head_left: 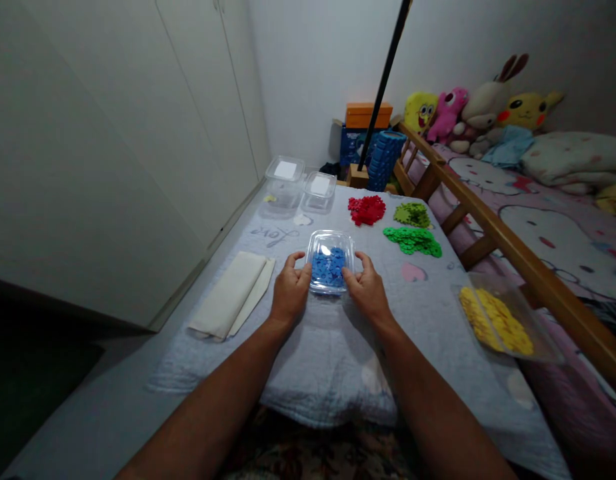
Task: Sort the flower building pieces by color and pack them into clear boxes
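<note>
A clear plastic container (331,241) with its lid on sits at the middle of the cloth-covered table. Blue small flat pieces (329,267) show inside it. My left hand (291,289) grips its left side, thumb on the near left edge and fingers along the wall. On the opposite side my right hand (368,285) holds it the same way. Beyond the container lie a red pile (367,209), an olive-green pile (412,214) and a bright green pile (413,241) of similar pieces.
Two more lidded clear containers, a larger one (285,179) and a smaller one (320,188), stand at the back left. Folded cream cloth or paper (231,293) lies left. A clear bag of yellow pieces (495,321) rests by the wooden bed rail (488,213) at right.
</note>
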Action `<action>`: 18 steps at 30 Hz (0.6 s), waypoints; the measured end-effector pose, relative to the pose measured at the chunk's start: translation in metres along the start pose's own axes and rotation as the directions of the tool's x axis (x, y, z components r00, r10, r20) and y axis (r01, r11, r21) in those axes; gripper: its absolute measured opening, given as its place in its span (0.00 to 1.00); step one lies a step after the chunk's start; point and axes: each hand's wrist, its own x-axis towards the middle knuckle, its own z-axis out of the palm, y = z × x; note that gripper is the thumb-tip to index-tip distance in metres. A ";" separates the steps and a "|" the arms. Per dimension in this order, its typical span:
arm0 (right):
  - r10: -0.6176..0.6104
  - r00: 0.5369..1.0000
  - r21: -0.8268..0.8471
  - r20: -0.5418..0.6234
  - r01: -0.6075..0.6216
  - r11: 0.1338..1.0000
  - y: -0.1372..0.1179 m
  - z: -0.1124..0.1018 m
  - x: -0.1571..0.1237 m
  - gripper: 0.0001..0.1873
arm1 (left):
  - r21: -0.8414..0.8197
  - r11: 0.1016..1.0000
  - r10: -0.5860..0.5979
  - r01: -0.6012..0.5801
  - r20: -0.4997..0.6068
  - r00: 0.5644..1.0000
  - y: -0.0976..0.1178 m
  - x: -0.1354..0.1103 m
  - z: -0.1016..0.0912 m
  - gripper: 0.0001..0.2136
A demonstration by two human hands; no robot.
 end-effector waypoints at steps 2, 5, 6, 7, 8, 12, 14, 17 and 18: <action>0.005 1.000 -0.015 -0.013 -0.005 1.000 -0.001 0.001 0.000 0.35 | -0.023 1.000 -0.001 0.001 -0.005 1.000 -0.001 0.000 0.001 0.23; 0.008 1.000 -0.024 -0.024 -0.009 1.000 -0.002 0.002 -0.001 0.34 | -0.070 0.997 -0.020 0.020 0.003 1.000 -0.003 0.000 0.002 0.24; 0.009 1.000 -0.024 -0.027 -0.010 1.000 -0.002 0.002 -0.001 0.34 | -0.089 0.996 -0.027 0.027 0.006 1.000 -0.004 0.000 0.002 0.24; 0.010 1.000 -0.023 -0.028 -0.010 1.000 -0.002 0.002 -0.001 0.34 | -0.107 0.994 -0.033 0.034 0.007 0.999 -0.005 0.000 0.002 0.24; 0.009 1.000 -0.022 -0.028 -0.010 1.000 -0.002 0.002 -0.002 0.34 | -0.123 0.992 -0.039 0.039 0.006 0.999 -0.005 0.000 0.003 0.24; 0.010 0.999 -0.021 -0.030 -0.011 1.000 -0.002 0.001 -0.002 0.33 | -0.154 0.986 -0.058 0.057 0.003 0.998 -0.003 -0.001 0.003 0.24; 0.018 0.999 -0.018 -0.029 -0.019 1.000 -0.001 0.001 -0.002 0.33 | -0.169 0.983 -0.066 0.067 0.009 0.998 -0.002 -0.001 0.002 0.24; 0.026 0.999 -0.010 -0.019 -0.027 1.000 -0.001 0.001 -0.002 0.34 | -0.198 0.977 -0.077 0.078 0.017 0.997 -0.001 -0.001 0.002 0.25; 0.027 1.000 -0.006 -0.016 -0.027 1.000 -0.001 0.001 -0.002 0.34 | -0.206 0.975 -0.078 0.080 0.018 0.997 0.000 -0.001 0.002 0.25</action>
